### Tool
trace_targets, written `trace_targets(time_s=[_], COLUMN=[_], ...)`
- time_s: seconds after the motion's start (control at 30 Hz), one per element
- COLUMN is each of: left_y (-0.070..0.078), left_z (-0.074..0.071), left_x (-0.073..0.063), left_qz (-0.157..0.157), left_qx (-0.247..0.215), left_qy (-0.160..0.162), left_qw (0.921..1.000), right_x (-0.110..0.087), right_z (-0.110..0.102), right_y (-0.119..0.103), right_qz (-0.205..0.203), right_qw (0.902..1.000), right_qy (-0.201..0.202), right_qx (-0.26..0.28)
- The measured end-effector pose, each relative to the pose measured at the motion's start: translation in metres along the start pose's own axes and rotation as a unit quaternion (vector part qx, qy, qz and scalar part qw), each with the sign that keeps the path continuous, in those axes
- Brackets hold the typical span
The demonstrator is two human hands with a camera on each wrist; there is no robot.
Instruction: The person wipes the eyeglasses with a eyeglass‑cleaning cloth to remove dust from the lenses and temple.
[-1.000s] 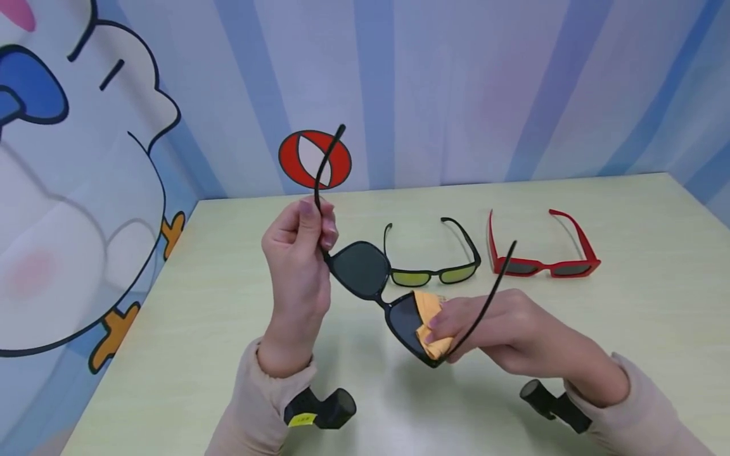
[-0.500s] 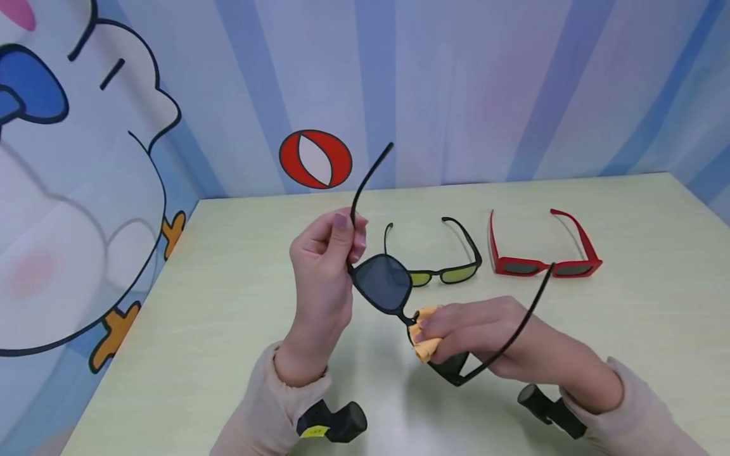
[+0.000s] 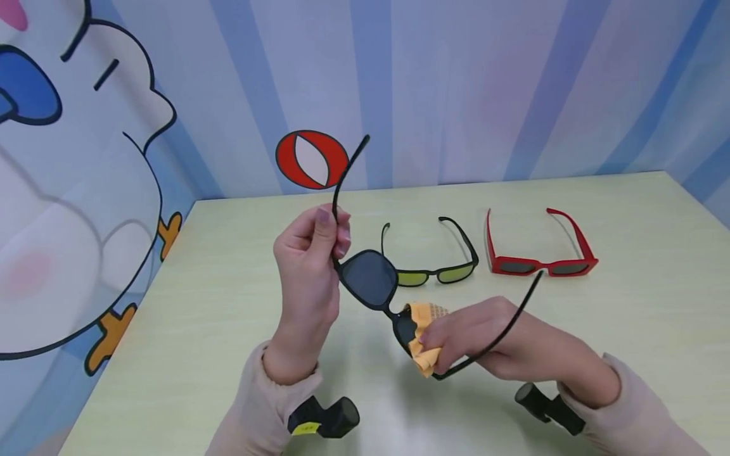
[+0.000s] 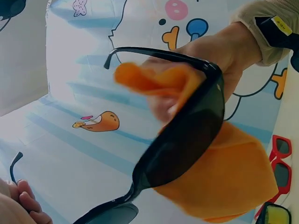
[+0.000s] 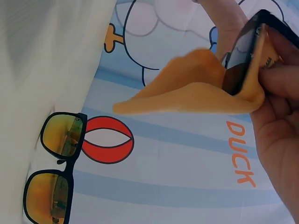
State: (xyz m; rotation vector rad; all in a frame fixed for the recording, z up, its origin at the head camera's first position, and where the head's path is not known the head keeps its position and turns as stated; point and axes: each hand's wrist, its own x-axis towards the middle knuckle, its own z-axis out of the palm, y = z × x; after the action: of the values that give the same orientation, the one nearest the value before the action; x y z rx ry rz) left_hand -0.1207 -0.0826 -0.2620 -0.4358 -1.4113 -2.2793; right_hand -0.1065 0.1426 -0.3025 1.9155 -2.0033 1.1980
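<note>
The orange word "DUCK" [image 5: 240, 154] stands on the blue-striped backdrop [image 3: 445, 95]. The left hand [image 3: 308, 259] grips black-framed dark sunglasses [image 3: 369, 278] above the pale table [image 3: 228, 304]; the right hand [image 3: 479, 326] pinches yellow-orange cloth [image 3: 424, 316] on one lens, farther from the bridge [image 3: 389, 311] than before.

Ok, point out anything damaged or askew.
Nothing stands out: the black dark-lensed sunglasses slant, but the left hand grips them; the red sunglasses and black yellow-lensed glasses rest unfolded on the pale table. No damage shows.
</note>
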Motion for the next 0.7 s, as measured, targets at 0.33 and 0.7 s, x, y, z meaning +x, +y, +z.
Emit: trace_targets(time_s=[0.33, 0.7], left_y=[0.001, -0.005], left_z=[0.001, 0.006], left_x=[-0.004, -0.009], left_qz=[0.000, -0.017], left_qx=[0.000, 0.015], left_qy=[-0.013, -0.053], left_qw=[0.9999, 0.9983], right_x=[-0.001, 0.004], right_z=[0.002, 0.011], right_y=[0.004, 0.007], right_qz=[-0.021, -0.075], right_qw=[0.9991, 0.9965], right_qy=[-0.006, 0.003], right_qx=[0.035, 0.037])
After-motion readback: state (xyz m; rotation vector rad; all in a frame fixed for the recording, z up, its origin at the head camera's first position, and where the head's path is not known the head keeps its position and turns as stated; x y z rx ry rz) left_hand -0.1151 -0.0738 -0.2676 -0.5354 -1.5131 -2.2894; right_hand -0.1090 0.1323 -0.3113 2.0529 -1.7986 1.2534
